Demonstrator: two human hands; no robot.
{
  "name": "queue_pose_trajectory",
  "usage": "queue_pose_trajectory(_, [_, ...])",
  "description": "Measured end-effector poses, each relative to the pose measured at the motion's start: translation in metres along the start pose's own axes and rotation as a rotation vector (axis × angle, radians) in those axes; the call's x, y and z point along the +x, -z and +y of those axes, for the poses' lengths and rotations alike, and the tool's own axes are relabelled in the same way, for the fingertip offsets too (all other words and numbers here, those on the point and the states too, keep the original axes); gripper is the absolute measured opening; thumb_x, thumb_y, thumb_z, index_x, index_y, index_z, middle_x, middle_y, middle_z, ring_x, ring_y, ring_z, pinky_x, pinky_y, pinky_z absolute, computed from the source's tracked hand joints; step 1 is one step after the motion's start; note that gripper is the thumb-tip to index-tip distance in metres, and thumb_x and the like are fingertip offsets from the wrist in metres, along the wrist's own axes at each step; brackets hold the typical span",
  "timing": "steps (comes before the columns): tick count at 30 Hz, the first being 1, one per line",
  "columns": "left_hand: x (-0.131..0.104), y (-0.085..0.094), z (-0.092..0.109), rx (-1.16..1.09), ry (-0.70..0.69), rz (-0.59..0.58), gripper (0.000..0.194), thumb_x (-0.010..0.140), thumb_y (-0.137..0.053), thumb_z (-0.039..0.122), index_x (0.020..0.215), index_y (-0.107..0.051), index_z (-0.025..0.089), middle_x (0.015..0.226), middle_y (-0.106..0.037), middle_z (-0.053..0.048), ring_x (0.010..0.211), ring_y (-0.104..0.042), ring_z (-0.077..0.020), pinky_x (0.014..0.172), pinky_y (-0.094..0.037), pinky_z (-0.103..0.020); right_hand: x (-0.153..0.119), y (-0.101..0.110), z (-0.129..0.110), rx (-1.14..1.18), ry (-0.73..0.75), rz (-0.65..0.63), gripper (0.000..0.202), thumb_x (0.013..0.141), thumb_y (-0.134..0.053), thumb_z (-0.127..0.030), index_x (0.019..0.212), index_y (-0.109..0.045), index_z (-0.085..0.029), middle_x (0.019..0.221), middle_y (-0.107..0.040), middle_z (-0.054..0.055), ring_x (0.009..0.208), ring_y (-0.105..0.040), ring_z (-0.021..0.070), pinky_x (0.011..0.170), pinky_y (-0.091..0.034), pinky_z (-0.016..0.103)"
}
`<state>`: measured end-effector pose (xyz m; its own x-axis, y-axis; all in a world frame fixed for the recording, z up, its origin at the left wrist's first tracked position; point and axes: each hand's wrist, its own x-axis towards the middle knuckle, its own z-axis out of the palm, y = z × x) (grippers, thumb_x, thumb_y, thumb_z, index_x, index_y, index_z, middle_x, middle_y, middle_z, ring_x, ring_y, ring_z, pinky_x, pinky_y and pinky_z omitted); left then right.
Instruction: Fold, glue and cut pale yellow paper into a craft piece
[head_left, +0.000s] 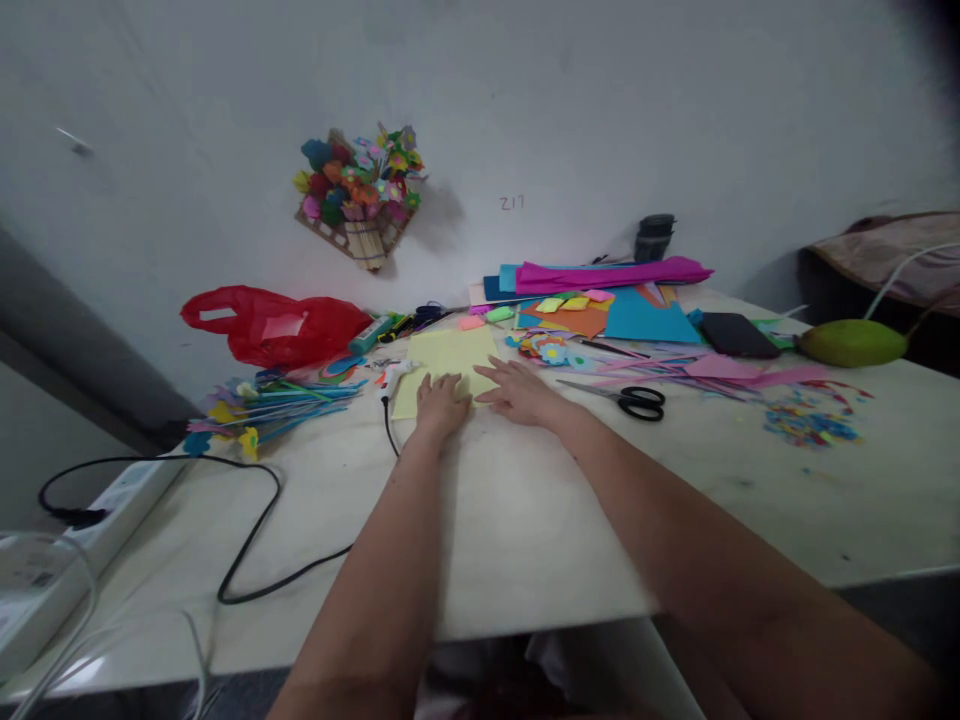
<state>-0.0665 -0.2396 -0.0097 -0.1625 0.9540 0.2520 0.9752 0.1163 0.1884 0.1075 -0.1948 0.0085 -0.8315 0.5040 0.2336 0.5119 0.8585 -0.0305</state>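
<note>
The sheet (442,352), pale yellow, lies flat on the table (540,530), ahead of the person; the left hand (442,405) rests palm down on its near part, fingers a little bent; the right hand (519,392) lies at its right side, fingers spread, the tips over it; neither hand appears to grasp anything, and both look loose, pressing at most.

No cut or fold shows in the sheet, so work on it seems barely begun, with any shaping undone; left of the sheet, a bunch of stemmed flowers (281,405) looks finished; just right of it, a cluster of blooms (553,350) seems made too, though whether they have stems is hard to tell.

The glue gun (393,379) lies at the sheet's left edge; the scissors (626,401) lie to its right, out of both hands; farther right are small scraps (810,422), which suggest cutting already done.
</note>
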Motion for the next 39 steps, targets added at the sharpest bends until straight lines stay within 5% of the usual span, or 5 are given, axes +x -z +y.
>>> queue_pose_trajectory(13, [0.005,0.0,-0.001,0.08,-0.066,-0.094,0.048,0.085,-0.038,0.037,0.126,-0.045,0.013,0.136,-0.041,-0.012,0.129,-0.032,-0.0189,0.11,-0.011,-0.036,0.0,0.004,-0.001,0.08,0.026,-0.167,0.033,0.086,-0.042,-0.032,0.115,-0.06,-0.032,0.144,-0.027,-0.003,0.135,-0.013,0.0261,0.107,-0.017,0.046])
queue_pose_trajectory(23, [0.006,-0.001,-0.004,0.009,-0.016,-0.137,0.049,0.085,-0.036,0.039,0.128,-0.043,0.017,0.14,-0.035,-0.011,0.131,-0.026,-0.0212,0.108,-0.015,-0.041,-0.007,0.015,0.011,0.004,-0.104,-0.282,0.034,0.088,-0.038,-0.038,0.116,-0.058,-0.038,0.143,-0.031,-0.007,0.135,-0.015,0.0246,0.106,-0.017,0.046])
queue_pose_trajectory(27, [0.003,0.005,0.0,-0.027,0.039,-0.183,0.06,0.081,-0.037,0.055,0.13,-0.04,0.021,0.143,-0.032,-0.009,0.134,-0.017,-0.0273,0.106,-0.016,-0.044,-0.01,0.018,0.02,0.011,-0.142,-0.316,0.033,0.086,-0.042,-0.035,0.115,-0.058,-0.038,0.141,-0.035,-0.006,0.133,-0.021,0.0265,0.104,-0.021,0.048])
queue_pose_trajectory(32, [0.001,0.009,0.004,-0.013,0.038,-0.201,0.064,0.077,-0.04,0.058,0.131,-0.039,0.023,0.145,-0.027,-0.008,0.135,-0.012,-0.0313,0.105,-0.016,-0.048,-0.013,0.022,0.026,0.036,-0.164,-0.275,0.028,0.083,-0.049,-0.03,0.105,-0.064,-0.04,0.136,-0.041,-0.01,0.13,-0.028,0.0263,0.102,-0.027,0.044])
queue_pose_trajectory(39, [0.002,0.005,0.001,-0.018,0.024,-0.182,0.06,0.079,-0.039,0.056,0.13,-0.04,0.024,0.144,-0.029,-0.007,0.134,-0.013,-0.0313,0.105,-0.017,-0.047,-0.012,0.027,0.021,-0.096,-0.104,-0.066,0.022,0.08,-0.053,-0.023,0.092,-0.071,-0.025,0.118,-0.06,0.001,0.113,-0.048,0.0221,0.097,-0.027,0.036])
